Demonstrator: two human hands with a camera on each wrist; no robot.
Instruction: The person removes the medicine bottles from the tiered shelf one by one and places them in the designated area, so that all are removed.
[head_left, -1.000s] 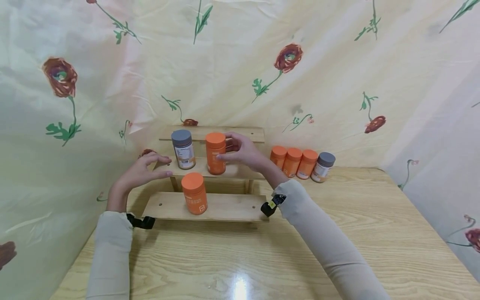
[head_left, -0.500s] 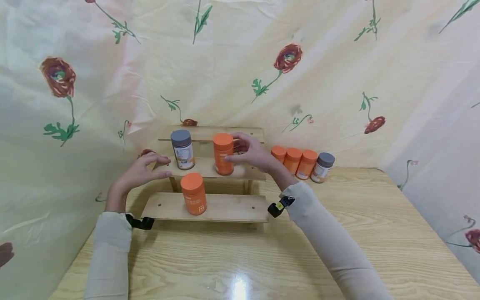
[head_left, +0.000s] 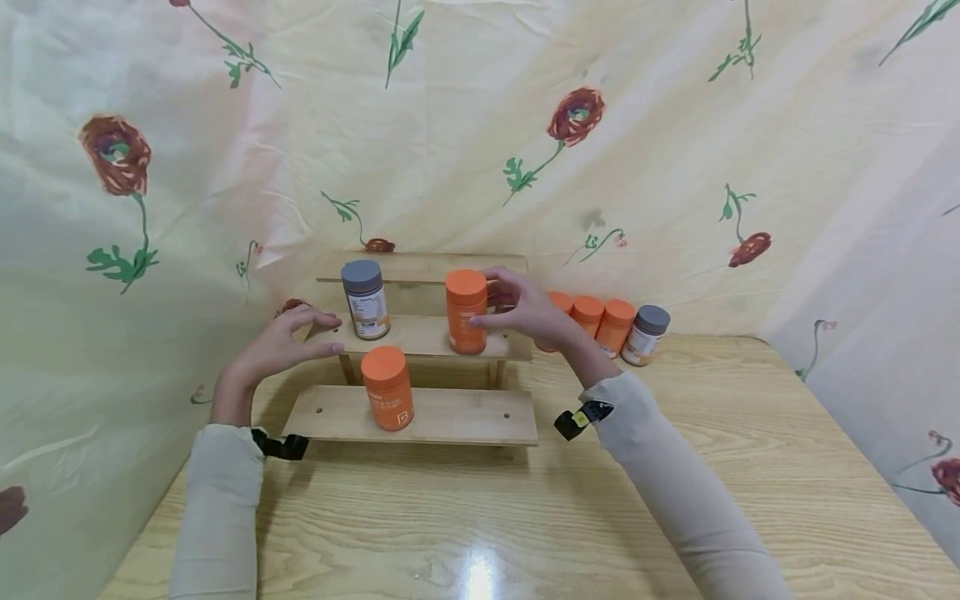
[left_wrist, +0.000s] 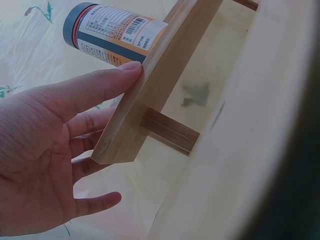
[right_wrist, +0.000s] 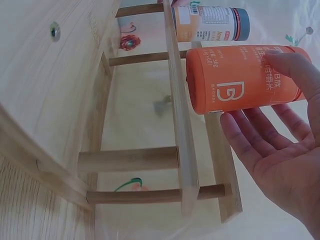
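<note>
My right hand [head_left: 531, 315] grips an orange jar [head_left: 467, 321] with an orange lid, thumb on its front and fingers round the far side. The jar stands upright at the right part of the middle tier [head_left: 416, 336] of a wooden stepped rack. In the right wrist view its base [right_wrist: 197, 80] is right at the board. My left hand [head_left: 288, 343] is at that tier's left end, fingers spread, thumb [left_wrist: 127, 72] against the board edge near a grey-lidded jar [head_left: 367, 312]. Another orange jar [head_left: 388, 392] stands on the bottom tier [head_left: 465, 414].
Right of the rack, several orange jars [head_left: 617, 321] and a grey-lidded jar [head_left: 643, 337] stand in a row on the wooden table [head_left: 720, 417], partly behind my right hand. The rack's top tier [head_left: 420, 267] backs onto a flowered cloth [head_left: 450, 167].
My right hand has moved the orange jar rightward along the middle tier, away from the grey-lidded jar. The left hand has stayed in place.
</note>
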